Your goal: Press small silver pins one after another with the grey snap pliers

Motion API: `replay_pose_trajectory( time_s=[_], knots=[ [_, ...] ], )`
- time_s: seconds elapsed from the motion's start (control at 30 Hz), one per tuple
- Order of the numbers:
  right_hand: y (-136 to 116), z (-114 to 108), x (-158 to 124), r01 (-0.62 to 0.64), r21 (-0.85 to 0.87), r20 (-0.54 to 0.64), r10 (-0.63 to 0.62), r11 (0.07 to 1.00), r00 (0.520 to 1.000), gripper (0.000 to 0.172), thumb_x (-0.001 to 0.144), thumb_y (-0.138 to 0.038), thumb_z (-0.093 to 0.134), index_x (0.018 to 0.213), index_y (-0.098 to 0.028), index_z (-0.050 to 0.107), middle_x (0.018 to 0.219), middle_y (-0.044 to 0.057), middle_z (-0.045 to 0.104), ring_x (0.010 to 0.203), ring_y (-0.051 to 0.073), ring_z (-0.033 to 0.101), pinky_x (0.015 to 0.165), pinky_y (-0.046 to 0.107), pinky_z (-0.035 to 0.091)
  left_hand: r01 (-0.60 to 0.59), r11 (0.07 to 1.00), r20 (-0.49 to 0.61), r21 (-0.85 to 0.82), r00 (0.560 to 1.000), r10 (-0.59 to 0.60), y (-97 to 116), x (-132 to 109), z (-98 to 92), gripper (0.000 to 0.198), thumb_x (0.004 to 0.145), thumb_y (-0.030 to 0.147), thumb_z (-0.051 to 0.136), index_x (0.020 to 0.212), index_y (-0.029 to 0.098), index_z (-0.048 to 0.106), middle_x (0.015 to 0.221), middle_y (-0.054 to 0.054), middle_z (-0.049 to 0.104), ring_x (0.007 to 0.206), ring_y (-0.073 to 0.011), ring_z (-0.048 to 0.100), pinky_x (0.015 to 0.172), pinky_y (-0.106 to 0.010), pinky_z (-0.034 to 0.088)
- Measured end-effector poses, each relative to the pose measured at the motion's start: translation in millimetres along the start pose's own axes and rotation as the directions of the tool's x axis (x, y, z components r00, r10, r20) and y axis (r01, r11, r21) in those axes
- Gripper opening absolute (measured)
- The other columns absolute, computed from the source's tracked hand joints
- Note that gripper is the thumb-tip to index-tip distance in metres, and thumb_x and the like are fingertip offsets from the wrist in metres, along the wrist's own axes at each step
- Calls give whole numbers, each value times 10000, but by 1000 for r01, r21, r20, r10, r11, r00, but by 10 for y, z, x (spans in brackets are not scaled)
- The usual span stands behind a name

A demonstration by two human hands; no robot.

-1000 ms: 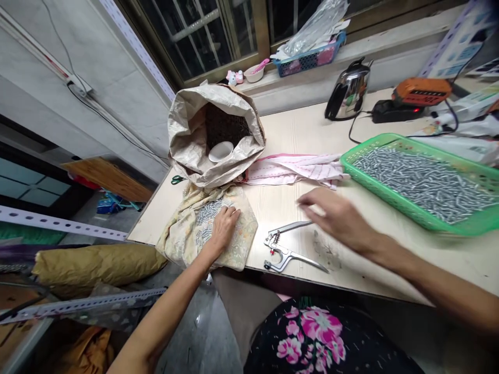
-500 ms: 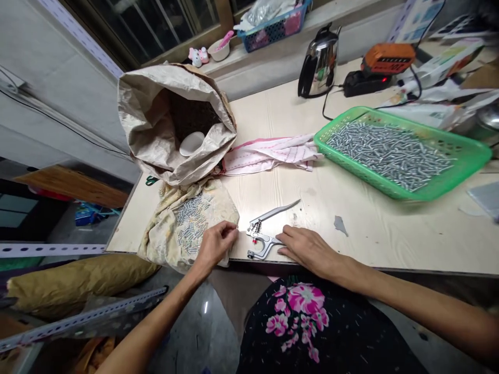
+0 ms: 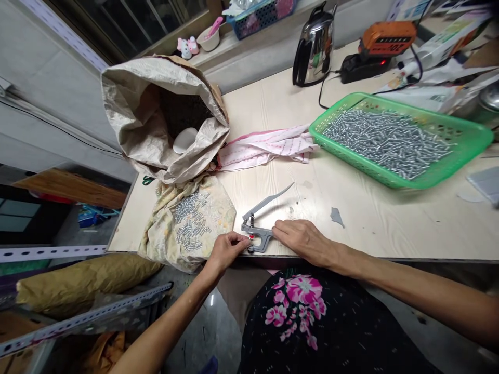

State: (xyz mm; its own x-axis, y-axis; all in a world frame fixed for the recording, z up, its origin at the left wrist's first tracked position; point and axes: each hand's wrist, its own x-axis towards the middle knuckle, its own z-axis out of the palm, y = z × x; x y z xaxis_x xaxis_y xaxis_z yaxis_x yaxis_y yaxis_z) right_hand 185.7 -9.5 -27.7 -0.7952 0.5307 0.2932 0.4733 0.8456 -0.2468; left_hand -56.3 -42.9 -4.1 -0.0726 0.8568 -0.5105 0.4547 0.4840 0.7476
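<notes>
Grey snap pliers (image 3: 266, 236) lie near the table's front edge, their upper handle raised and a spring and a red tip showing by the jaw. My right hand (image 3: 302, 239) is closed round the lower handle. With fingertips pinched at the open jaw, my left hand (image 3: 229, 248) has something too small to make out, if anything. Left of it, many small metal pins (image 3: 191, 221) are spread on a stained, yellowish cloth (image 3: 222, 208).
A green basket (image 3: 424, 182) full of metal pins stands at the right. Behind the cloth is a big open sack (image 3: 128, 124) with a white bowl (image 3: 185, 140) inside. A pink-striped towel (image 3: 268, 148), a kettle (image 3: 314, 49) and an orange battery (image 3: 388, 39) are further back.
My left hand has moved right, from the cloth's edge to the pliers' jaw. My right hand has closed further round the lower handle, and the pliers have turned slightly. The view has shifted a little.
</notes>
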Motion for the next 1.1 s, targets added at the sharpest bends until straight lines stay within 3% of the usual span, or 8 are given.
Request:
replay_pose_trajectory(
  time_s=[0.63,0.77,0.8,0.87,0.93,0.97,1.1],
  knots=[
    [96,79,-10,-42,57,113,36,997,993,190,915,-49,395,887,-169,539,863,49,581,686,156,465,583,308,292,156,975,138,161,974,-179,172,60,19,419,555,535,727,561,130,619,471,37,474,477,-72,330,493,-229,196],
    [131,24,11,-81,18,107,78,997,991,119,954,-210,465,932,-166,573,976,85,620,856,208,539,697,333,390,189,967,183,168,958,-219,189,104,1,430,532,541,748,556,134,612,469,31,488,463,-75,340,491,-235,209],
    [164,0,17,-90,11,86,89,996,992,173,950,-305,504,1000,-157,580,1088,119,613,968,242,540,769,366,412,188,968,185,166,958,-218,193,110,-2,432,527,541,753,558,133,615,476,24,501,469,-80,361,498,-237,226],
    [258,-51,28,-119,0,43,118,993,992,512,876,-504,595,1209,-121,527,1347,207,483,1214,333,437,932,466,386,185,969,183,161,960,-214,200,115,-4,434,525,541,758,563,131,620,490,13,523,486,-91,397,512,-239,252],
    [373,-89,42,-153,-12,36,154,988,987,853,768,-642,650,1365,-84,406,1463,265,339,1354,403,268,1034,567,289,201,967,180,157,957,-228,205,113,-3,434,522,541,761,567,133,621,498,10,533,490,-95,408,516,-240,254],
    [428,-102,51,-165,-14,57,165,986,985,946,731,-680,659,1397,-76,369,1466,273,331,1375,422,222,1051,604,248,209,965,176,158,956,-236,208,110,-2,435,519,541,762,567,133,619,496,10,532,487,-93,405,514,-239,249],
    [542,-136,100,-161,27,144,156,987,977,942,723,-690,650,1408,-107,370,1384,237,450,1329,428,301,1041,667,221,222,960,170,170,953,-251,223,98,6,442,514,546,761,564,131,617,487,13,523,478,-89,394,510,-239,242]
  ],
)
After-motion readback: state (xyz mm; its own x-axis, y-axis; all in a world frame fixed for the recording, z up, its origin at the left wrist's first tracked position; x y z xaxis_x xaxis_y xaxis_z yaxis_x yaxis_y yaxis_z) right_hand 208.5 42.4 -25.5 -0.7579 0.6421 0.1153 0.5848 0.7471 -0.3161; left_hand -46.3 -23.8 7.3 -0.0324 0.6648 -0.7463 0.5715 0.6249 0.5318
